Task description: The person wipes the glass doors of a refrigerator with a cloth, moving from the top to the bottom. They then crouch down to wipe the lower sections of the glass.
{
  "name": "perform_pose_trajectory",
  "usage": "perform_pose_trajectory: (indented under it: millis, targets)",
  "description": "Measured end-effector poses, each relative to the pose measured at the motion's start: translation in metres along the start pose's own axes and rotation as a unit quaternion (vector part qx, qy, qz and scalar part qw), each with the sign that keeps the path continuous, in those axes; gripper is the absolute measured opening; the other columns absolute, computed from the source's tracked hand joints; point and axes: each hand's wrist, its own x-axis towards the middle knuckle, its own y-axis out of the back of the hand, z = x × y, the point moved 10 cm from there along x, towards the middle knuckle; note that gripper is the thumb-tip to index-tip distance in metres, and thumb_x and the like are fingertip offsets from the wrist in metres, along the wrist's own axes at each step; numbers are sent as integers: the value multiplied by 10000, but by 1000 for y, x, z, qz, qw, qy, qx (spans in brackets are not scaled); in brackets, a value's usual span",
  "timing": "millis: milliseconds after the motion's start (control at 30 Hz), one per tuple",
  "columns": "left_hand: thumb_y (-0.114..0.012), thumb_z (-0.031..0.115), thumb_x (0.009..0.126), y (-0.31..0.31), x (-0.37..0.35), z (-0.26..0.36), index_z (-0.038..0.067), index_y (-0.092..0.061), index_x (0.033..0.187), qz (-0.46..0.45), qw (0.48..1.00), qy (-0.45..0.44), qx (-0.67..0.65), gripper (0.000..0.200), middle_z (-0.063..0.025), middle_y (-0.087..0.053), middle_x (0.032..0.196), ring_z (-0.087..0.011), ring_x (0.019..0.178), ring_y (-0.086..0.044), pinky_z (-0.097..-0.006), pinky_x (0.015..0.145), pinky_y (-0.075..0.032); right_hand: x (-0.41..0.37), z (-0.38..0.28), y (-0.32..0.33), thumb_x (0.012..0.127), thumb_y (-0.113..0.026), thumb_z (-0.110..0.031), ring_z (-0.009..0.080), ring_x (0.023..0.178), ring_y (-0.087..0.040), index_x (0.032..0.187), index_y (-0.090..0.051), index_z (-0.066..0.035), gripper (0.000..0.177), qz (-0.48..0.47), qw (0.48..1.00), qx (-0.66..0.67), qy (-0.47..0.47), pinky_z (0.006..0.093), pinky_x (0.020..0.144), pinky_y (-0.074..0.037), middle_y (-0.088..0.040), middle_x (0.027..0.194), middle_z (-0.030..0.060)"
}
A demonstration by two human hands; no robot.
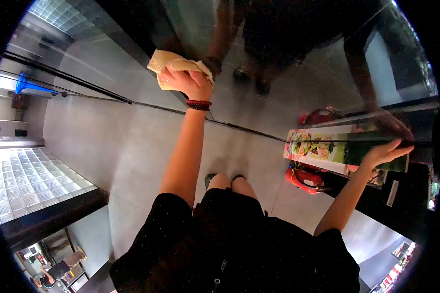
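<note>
A dark, shiny panel (288,63) stretches across the top of the head view and mirrors my arms and the floor. My left hand (189,84) presses a folded, pale yellow cloth (160,59) against it, fingers bent over the cloth. Dark beaded bracelets (199,105) circle that wrist. Out to the right, my right hand (387,153) has its fingers stretched out, with no object in it. It lies at the panel's lower edge, overlapping the end of a printed picture board (310,147) with food images.
A red rounded object (305,179) with black parts sits on the grey floor (146,146) below the board. At left is a glass-block window (34,178). Another person (58,269) is far off at lower left, beside shelving. A blue item (32,85) appears at upper left.
</note>
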Motion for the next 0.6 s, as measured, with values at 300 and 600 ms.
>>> perform_pose_trajectory:
  millis: [300,600]
  targets:
    - [-461,432,898,23,-87,-97,5,-502,1071,-16,993,-117,-19,463,-202,-407,1079,-353,1042,-381,-492,931,-285,-68,40,-16,1000,-421,-302,322,1274,-378,1409,-219,115,617,28,987,-14,159,409,1059,-331,-266,1440,286]
    - [-499,422,891,47,-187,-243,-59,-367,1261,2,997,-28,-77,621,-215,-381,1219,-354,1145,-382,-450,1001,-283,-68,55,-17,991,-328,-502,329,1407,-204,1486,-189,-38,692,79,984,-31,154,433,1125,-223,-142,1538,210]
